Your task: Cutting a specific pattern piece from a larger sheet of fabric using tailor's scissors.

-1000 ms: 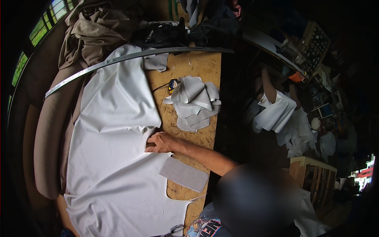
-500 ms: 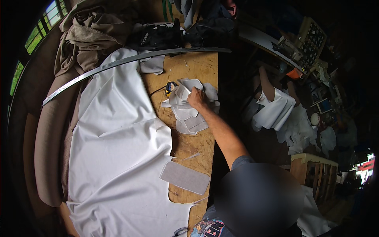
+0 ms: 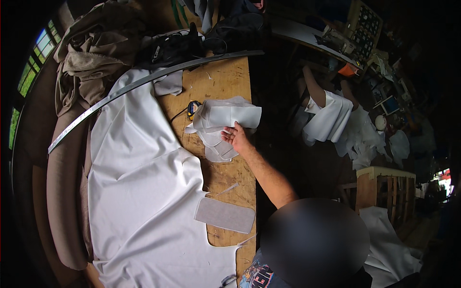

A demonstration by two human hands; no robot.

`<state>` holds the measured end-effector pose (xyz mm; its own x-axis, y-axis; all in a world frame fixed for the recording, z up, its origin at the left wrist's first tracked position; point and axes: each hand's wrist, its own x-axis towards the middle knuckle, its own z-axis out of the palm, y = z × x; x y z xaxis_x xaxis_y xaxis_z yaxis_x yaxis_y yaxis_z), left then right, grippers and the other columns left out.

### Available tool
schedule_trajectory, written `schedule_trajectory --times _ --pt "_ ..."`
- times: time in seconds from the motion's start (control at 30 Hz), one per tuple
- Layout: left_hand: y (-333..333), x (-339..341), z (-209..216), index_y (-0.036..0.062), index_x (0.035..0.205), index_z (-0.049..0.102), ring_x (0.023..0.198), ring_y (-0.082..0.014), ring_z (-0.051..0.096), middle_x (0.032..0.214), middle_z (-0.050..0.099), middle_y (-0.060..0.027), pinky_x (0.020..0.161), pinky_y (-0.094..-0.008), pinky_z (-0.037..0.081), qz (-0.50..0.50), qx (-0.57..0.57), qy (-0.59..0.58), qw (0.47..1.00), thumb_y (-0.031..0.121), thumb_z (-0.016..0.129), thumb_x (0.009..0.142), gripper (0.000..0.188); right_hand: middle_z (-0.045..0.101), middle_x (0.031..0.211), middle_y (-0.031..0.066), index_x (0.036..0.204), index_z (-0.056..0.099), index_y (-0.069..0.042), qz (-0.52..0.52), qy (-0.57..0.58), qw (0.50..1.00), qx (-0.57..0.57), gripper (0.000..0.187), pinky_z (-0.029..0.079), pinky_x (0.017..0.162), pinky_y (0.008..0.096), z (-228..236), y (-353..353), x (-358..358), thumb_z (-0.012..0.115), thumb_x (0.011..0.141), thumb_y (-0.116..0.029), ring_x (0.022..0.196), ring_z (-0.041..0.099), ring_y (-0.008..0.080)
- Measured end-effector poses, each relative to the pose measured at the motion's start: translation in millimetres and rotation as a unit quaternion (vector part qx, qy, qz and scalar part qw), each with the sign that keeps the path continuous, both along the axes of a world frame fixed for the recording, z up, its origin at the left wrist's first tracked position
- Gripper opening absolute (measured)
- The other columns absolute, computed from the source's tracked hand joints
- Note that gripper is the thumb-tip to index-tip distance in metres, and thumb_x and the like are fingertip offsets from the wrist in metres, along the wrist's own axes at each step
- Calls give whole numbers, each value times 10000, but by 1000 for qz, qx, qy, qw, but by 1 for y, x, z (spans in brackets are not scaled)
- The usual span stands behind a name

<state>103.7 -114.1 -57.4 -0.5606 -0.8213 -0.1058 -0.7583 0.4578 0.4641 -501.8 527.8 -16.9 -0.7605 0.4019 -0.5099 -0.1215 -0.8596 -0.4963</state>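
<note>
Right hand and forearm stretch over the table from the lower right, palm turned mostly up, fingers loosely bent and a little apart. Its thumb meets the lower edge of a small white piece; whether thumb and fingers pinch that edge, I cannot tell. As for the left hand, it is out of view, so I cannot tell its state.

The white piece lies on a loose pile of pale grey pieces, near the table's right edge, and a faint crease runs down it. Just left of the pile sits a yellow and black tape measure.

A big white sheet covers the left part of the table, wrinkled, with a ragged cut along its right side. Nearer the person, a grey panel with rounded corners lies flat, its left end touching the sheet. A thin scrap lies just above the panel on the bare wood.

Across the far end runs a long metal strip, passing over the sheet and a brown padded roll. Beyond it are a heap of brown cloth and a black bag.
</note>
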Motion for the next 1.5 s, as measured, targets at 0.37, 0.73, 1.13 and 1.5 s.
schedule_trajectory --times 0.37,0.73,1.13,1.5 --pt "-1 -7 1 5 1075 679 936 -311 637 1006 684 -189 879 -390 497 -6 -21 2 1000 280 689 925 313 700 878 85 996 533 -74 -50 -56 997 10 421 596 660 435 -17 0 2 569 978 -493 767 712 254" --pt "2 -12 -7 6 1079 681 936 -310 638 1011 686 -189 879 -388 497 -13 -24 -17 999 287 687 926 320 618 688 -8 862 649 -91 -145 -154 953 217 250 482 504 257 39 62 54 702 931 -325 561 563 113" --pt "80 -81 118 -24 1060 633 785 -179 610 903 657 -115 717 -306 516 28 112 111 987 188 582 1005 224 688 923 19 1016 663 -18 183 202 856 440 166 486 776 228 220 -139 94 621 933 -156 813 605 72" --pt "142 -79 213 20 1355 524 1114 -211 616 1202 638 -127 954 -335 491 -81 180 292 936 81 738 859 543 642 835 -2 986 664 4 791 242 535 172 218 454 631 243 173 -404 364 612 985 -207 731 552 68"
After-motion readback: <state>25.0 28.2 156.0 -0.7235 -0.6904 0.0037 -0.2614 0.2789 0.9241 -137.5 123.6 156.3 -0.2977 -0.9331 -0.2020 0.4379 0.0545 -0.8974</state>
